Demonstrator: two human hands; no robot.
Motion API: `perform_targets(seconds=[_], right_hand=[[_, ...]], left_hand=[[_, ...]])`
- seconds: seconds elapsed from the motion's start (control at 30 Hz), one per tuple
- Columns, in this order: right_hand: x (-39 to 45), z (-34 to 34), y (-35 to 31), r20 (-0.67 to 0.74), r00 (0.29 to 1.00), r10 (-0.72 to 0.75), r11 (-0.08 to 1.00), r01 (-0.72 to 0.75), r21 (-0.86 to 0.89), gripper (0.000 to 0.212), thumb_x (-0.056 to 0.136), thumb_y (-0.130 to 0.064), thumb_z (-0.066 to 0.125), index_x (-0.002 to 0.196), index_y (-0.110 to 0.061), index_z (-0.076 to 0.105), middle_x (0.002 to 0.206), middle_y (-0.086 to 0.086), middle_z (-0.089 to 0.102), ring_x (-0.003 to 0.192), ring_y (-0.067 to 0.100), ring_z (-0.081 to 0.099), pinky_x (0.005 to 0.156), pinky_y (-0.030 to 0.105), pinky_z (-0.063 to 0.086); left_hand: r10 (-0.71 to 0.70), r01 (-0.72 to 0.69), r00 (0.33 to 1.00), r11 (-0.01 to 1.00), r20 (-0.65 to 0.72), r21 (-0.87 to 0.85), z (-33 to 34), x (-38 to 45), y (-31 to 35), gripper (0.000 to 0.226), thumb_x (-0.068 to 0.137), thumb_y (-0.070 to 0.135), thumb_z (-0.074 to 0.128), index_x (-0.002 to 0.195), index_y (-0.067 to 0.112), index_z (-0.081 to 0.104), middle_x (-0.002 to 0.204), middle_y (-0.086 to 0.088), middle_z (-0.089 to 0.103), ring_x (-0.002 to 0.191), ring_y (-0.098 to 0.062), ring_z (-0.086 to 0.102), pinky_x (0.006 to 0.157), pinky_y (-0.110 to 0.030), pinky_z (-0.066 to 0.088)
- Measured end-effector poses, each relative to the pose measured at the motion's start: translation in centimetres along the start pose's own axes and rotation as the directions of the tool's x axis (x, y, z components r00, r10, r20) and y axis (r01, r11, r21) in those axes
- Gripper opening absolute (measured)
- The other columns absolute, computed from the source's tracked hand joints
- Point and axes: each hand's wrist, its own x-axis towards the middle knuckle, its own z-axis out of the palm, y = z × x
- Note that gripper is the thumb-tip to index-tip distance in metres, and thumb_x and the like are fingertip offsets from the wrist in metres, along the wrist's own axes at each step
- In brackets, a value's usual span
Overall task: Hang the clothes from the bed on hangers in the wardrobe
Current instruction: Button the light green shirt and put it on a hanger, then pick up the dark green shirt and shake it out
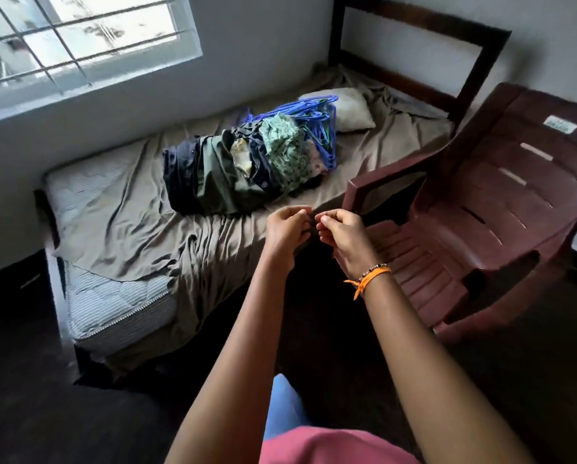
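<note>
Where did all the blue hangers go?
In the head view, the blue hangers lie on the bed, between the clothes pile and the white pillow.

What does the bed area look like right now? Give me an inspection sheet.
Surface: bed, wrinkled olive sheet, mattress corner bare.
Job's things: pile of folded clothes mid-bed; blue hangers bunched against it, by the pillow.
Clutter: nothing seen.
Hands: left hand and right hand close together above the bed edge, fingers curled, holding nothing visible.
Cables: nothing seen.
Surroundings: maroon plastic chair on the right, barred window; wardrobe not in view.
</note>
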Motion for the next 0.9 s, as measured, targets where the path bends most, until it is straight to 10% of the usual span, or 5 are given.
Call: perform_targets(seconds=[0.53, 0.9], right_hand=[[33.8, 11.0, -4.8, 0.141, 0.982, 0.122, 0.99, -0.11, -0.089, 0.021, 0.095, 0.001, 0.043, 0.089, 0.0, 0.062, 0.071, 0.003, 0.058, 0.062, 0.007, 0.052, 0.054, 0.012, 0.044], [51.7, 18.5, -3.3, 0.294, 0.895, 0.335, 0.932, -0.269, -0.243, 0.02, 0.096, 0.0, 0.042, 0.088, -0.005, 0.06, 0.069, 0.003, 0.056, 0.056, 0.006, 0.052, 0.05, 0.01, 0.042]], left_hand=[[-0.188, 0.182, 0.98, 0.979, 0.066, 0.092, -1.8, 33.8, 9.1, 0.019, 0.098, 0.008, 0.046, 0.084, 0.014, 0.056, 0.066, 0.001, 0.051, 0.034, 0.004, 0.043, 0.039, -0.01, 0.035], [-0.369, 0.373, 0.928, 0.923, -0.057, 0.094, -4.9, 50.2, 9.2, 0.021, 0.099, 0.015, 0.045, 0.083, 0.02, 0.056, 0.069, 0.005, 0.049, 0.054, -0.002, 0.042, 0.054, -0.015, 0.034]])
